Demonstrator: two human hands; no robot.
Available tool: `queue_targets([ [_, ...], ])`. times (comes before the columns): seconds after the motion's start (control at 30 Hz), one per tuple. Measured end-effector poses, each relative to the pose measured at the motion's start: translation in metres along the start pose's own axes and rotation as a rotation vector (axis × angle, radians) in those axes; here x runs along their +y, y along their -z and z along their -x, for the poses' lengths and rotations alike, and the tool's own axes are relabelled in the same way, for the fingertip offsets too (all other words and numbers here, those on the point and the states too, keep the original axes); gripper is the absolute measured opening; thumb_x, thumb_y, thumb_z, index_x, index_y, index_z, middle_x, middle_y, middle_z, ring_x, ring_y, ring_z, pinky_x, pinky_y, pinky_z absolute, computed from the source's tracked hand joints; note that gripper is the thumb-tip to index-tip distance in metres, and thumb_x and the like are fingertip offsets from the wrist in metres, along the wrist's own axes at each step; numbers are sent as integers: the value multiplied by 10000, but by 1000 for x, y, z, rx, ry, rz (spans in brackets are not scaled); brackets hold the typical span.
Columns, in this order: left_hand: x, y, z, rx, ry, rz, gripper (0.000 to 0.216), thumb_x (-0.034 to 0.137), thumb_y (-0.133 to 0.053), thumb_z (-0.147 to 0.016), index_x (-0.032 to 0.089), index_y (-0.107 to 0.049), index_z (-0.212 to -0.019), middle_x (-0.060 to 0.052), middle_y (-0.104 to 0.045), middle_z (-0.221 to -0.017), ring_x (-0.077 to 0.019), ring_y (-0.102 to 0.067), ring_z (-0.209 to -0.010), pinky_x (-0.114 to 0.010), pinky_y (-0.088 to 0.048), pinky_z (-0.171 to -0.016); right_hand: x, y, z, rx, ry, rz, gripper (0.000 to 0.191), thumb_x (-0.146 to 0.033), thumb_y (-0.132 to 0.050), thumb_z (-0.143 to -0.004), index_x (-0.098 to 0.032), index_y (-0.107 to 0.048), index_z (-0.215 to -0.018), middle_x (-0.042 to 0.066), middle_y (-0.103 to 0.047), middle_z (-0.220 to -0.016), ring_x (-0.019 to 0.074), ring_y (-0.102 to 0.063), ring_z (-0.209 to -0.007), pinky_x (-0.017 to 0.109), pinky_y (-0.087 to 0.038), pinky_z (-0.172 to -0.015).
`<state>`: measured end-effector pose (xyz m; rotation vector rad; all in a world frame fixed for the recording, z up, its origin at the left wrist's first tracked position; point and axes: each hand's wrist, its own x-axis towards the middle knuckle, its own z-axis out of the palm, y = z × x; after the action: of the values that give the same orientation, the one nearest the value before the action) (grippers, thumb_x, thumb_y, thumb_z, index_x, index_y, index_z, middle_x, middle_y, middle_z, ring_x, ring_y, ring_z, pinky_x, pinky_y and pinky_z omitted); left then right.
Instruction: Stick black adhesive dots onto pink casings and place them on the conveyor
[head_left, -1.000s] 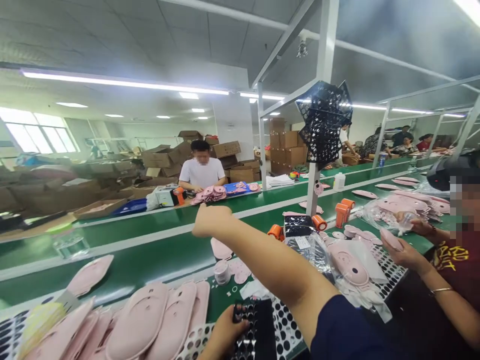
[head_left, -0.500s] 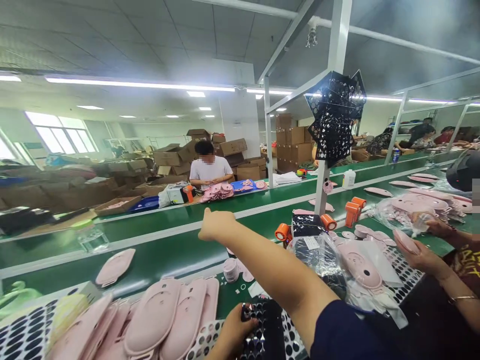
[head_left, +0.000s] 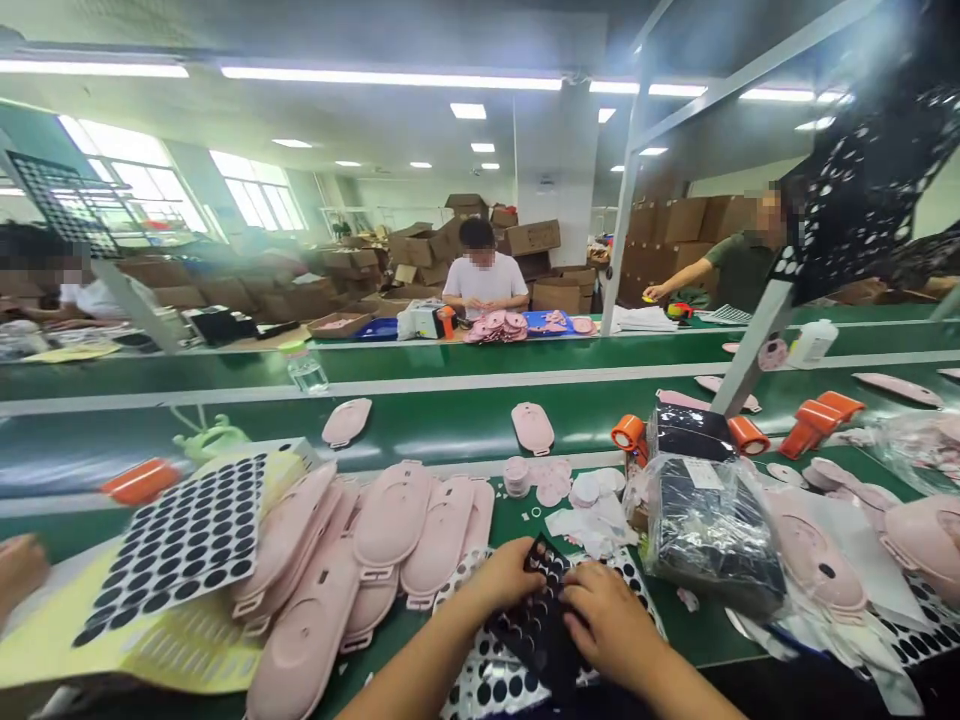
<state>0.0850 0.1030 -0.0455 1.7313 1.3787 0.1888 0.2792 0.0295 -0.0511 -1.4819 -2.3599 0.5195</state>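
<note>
My left hand (head_left: 510, 577) grips the upper left edge of a black sheet (head_left: 538, 632) punched with round holes. On its other side, the curled fingers of my right hand (head_left: 611, 615) hold the same sheet. Beneath lies a white sheet of round black stickers (head_left: 491, 680), partly covered by my hands and the black sheet. Left of my hands, several pink oval plastic panels (head_left: 394, 510) lean in an overlapping pile. Just beyond my hands are crumpled white paper scraps (head_left: 600, 525) and a small stack of pink discs (head_left: 516, 477).
A plastic-wrapped black bundle (head_left: 709, 530) stands at right, near orange tape dispensers (head_left: 814, 425). Another sticker sheet (head_left: 180, 540) lies on yellow paper at left. One pink panel (head_left: 533, 428) rests on the green conveyor belt (head_left: 450, 430). Co-workers sit across, and another person's hand (head_left: 19, 575) shows at left.
My right arm, stretched forward over the belt before, has come back down to the black sheet. My left hand stays on that sheet. The view has tilted down.
</note>
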Motion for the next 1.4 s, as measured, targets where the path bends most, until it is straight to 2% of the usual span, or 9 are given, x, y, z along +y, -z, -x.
queue_targets([
  [0.17,20,13,13,28,23,-269,383,121,-643,-798,160,-677,-1177,-150,-722,-1250,-354,-655,-1215,-447,-486,-1036,4,-21,18,-99,-78,58,432,-245,-585,-889,-265,-696,-1307,74,-607,-1475,309,-498,-1418,496,-354,-1234],
  [0.4,52,0,34,19,-3,-472,325,193,-512,-903,188,-693,-1173,-165,-741,-1205,-354,-682,-1188,-444,-513,-1001,7,-35,10,-187,-62,87,522,-306,-603,-904,-225,-628,-1419,116,-565,-1513,340,-474,-1446,484,-392,-1220],
  [0.67,53,4,34,66,40,-562,379,186,-446,-943,204,-689,-1233,-149,-762,-1166,-328,-712,-1140,-402,-538,-946,2,-10,17,-244,-133,39,565,-221,-601,-884,-273,-600,-1447,95,-457,-1606,322,-446,-1471,463,-380,-1225],
  [0.77,50,6,36,72,47,-550,394,211,-463,-961,231,-674,-1293,-131,-756,-1203,-310,-703,-1165,-392,-534,-974,-7,3,12,-218,-140,93,457,-198,-556,-928,-252,-673,-1367,118,-550,-1526,322,-550,-1381,474,-407,-1200],
  [0.9,62,-5,43,8,-63,-583,386,219,-444,-979,241,-685,-1279,-126,-769,-1159,-298,-724,-1107,-385,-547,-958,-18,15,-4,-243,-93,205,411,-102,-436,-958,-155,-738,-1232,167,-717,-1265,297,-692,-1160,420,-526,-1058],
  [1.03,75,-6,44,-15,-78,-667,374,172,-426,-969,217,-691,-1228,-141,-781,-1019,-299,-751,-987,-387,-574,-864,-13,16,-6,-281,-67,179,398,-136,-511,-938,-119,-684,-1296,206,-683,-1300,306,-675,-1181,415,-531,-1027],
  [1.17,59,18,29,128,63,-665,363,166,-449,-970,197,-668,-1257,-153,-759,-1119,-292,-722,-1073,-396,-555,-913,-3,6,8,-209,-29,123,373,-245,-547,-965,-135,-683,-1295,186,-532,-1515,283,-622,-1273,400,-515,-1053],
  [1.27,36,31,16,238,65,-629,347,174,-478,-953,161,-676,-1239,-163,-744,-1176,-294,-694,-1118,-399,-531,-957,-2,-3,16,-147,5,178,356,-239,-550,-968,-102,-680,-1270,189,-580,-1462,303,-558,-1339,455,-429,-1146],
  [1.4,23,35,12,234,49,-552,336,181,-514,-932,154,-693,-1215,-137,-746,-1173,-262,-682,-1081,-383,-518,-971,-8,-3,18,-50,51,200,391,-301,-564,-971,-99,-657,-1293,181,-652,-1346,310,-564,-1288,495,-376,-1165],
])
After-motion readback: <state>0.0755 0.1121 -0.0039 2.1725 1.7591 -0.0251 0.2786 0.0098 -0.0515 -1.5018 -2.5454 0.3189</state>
